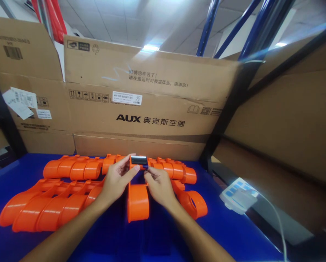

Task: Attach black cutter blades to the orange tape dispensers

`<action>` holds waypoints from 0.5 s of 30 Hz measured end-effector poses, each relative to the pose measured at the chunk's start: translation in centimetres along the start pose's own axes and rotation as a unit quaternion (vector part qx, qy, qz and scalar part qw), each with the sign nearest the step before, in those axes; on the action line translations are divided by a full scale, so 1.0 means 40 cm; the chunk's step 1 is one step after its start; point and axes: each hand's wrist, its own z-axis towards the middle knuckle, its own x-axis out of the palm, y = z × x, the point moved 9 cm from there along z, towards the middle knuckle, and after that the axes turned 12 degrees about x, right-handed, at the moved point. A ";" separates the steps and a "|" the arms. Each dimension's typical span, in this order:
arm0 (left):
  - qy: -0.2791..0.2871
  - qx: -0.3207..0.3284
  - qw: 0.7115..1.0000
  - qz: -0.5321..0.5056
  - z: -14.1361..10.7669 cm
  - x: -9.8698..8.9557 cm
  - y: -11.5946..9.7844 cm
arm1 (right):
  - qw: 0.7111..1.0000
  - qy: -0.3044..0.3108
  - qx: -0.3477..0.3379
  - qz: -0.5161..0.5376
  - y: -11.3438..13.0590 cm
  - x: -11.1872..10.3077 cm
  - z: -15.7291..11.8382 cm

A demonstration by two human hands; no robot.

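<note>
Both hands hold one orange plastic piece [138, 203] in the middle, its wide round loop hanging toward me. At its far end sits a black part [139, 160] with a pale toothed edge. My left hand [118, 178] grips the left side of that end, its thumb lying across the front below the black part. On the right side, my right hand [159, 183] pinches near a small dark blue bit [145, 166]; its fingertips are partly hidden.
Rows of similar orange pieces [50, 213] lie left, behind and right [198, 203] on the blue table [110, 240]. A cardboard sheet [152, 102] stands behind. At right are a white power strip with a cable [239, 196] and a dark post [220, 127].
</note>
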 end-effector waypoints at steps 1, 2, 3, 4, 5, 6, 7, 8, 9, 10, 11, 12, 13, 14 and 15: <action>-0.003 0.002 1.000 0.002 -0.004 -0.003 0.000 | 1.000 0.000 -0.002 -0.006 0.003 0.001 -0.002; -0.005 0.004 1.000 0.003 -0.009 -0.007 0.000 | 1.000 0.003 -0.004 -0.012 0.005 0.004 -0.005; -0.006 0.005 1.000 0.004 -0.014 -0.012 0.000 | 1.000 0.007 -0.005 -0.016 0.007 0.007 -0.008; -0.008 0.007 1.000 0.003 -0.019 -0.017 0.001 | 1.000 0.012 -0.005 -0.020 0.008 0.011 -0.011; -0.007 0.008 1.000 0.001 -0.023 -0.021 0.001 | 1.000 0.016 -0.005 -0.022 0.009 0.014 -0.013; -0.008 0.008 1.000 -0.003 -0.026 -0.025 0.001 | 1.000 0.020 -0.005 -0.023 0.010 0.016 -0.015; -0.009 0.009 1.000 -0.007 -0.027 -0.028 0.001 | 0.999 0.022 -0.005 -0.023 0.011 0.018 -0.016; -0.010 0.008 1.000 -0.012 -0.027 -0.030 0.002 | 0.999 0.023 -0.006 -0.023 0.012 0.019 -0.017; -0.013 0.006 1.000 -0.017 -0.026 -0.032 0.002 | 0.999 0.025 -0.006 -0.021 0.012 0.020 -0.016; -0.017 0.003 1.000 -0.024 -0.025 -0.033 0.003 | 0.999 0.026 -0.006 -0.019 0.012 0.020 -0.015; -0.023 -0.001 0.999 -0.031 -0.023 -0.033 0.004 | 1.000 0.028 -0.004 -0.014 0.011 0.022 -0.013; -0.030 -0.007 0.999 -0.038 -0.022 -0.034 0.006 | 1.000 0.029 0.000 -0.006 0.008 0.023 -0.011; -0.037 -0.015 0.998 -0.047 -0.022 -0.034 0.008 | 1.000 0.030 0.005 0.004 0.005 0.024 -0.009; -0.048 -0.024 0.997 -0.058 -0.023 -0.035 0.011 | 0.999 0.032 0.013 0.017 0.001 0.026 -0.007; -0.059 -0.036 0.995 -0.074 -0.025 -0.035 0.015 | 0.999 0.032 0.022 0.031 -0.004 0.028 -0.005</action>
